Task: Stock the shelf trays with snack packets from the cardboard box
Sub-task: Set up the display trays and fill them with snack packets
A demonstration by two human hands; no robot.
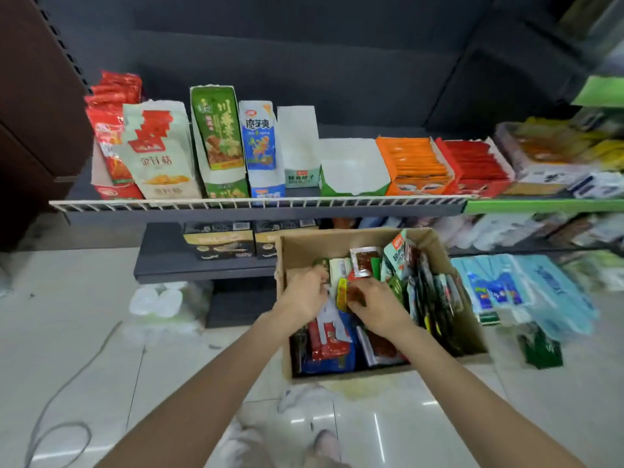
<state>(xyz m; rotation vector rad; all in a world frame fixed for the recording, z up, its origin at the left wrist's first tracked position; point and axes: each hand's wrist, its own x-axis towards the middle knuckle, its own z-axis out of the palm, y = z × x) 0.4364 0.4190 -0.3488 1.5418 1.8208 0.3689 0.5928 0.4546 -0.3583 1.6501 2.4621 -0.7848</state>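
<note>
A: Picking step, by the look of it. On the upper shelf, left to right: tall red tray full; pale tray beside it, red packets showing at its top; green tray; blue tray; small white tray, apparently empty; wide white tray, nothing visible inside; orange tray packed; red tray packed. Eight counted; beyond that, too blurred to number.

B: And below?

A: One cardboard box on the floor under the shelf, open, crammed with snack packets, far too many and too jumbled to count. Two hands inside. Left hand curled over packets at the box's left side, probably gripping some, though hard to confirm. Right hand curled round a red-and-yellow packet, pinching it near the middle of the box.

B: Next move?

A: Likely lifting a matched bunch clear, then up to whichever tray carries that print. Needs sorting by kind first, and a firm pinch: slick wrappers, prone to slipping.
</note>
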